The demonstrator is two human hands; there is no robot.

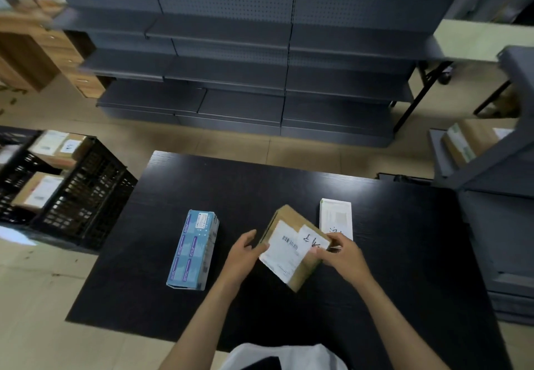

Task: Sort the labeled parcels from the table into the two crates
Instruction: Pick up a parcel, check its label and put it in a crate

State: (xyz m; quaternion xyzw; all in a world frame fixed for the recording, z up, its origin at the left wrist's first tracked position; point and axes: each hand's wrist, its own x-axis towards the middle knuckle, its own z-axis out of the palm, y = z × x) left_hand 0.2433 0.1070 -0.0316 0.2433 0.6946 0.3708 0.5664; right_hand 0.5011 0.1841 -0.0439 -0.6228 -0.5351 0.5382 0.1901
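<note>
A brown cardboard parcel (291, 219) with a white barcode label and a handwritten slip lies in the middle of the black table (231, 190). My left hand (244, 249) grips its left edge. My right hand (339, 254) pinches its right side at the handwritten slip. A long blue box (193, 249) lies to the left on the table. A white flat box (336, 218) with handwriting lies just behind my right hand. On the floor at the left stand two black crates (83, 193), each holding labeled brown parcels (39, 189).
Grey empty shelving (231, 66) fills the background beyond the table. A grey shelf unit (497, 196) stands close at the right, with a brown parcel (469, 141) on it. Wooden cabinets (43, 52) stand far left. A folding table (474, 40) stands back right.
</note>
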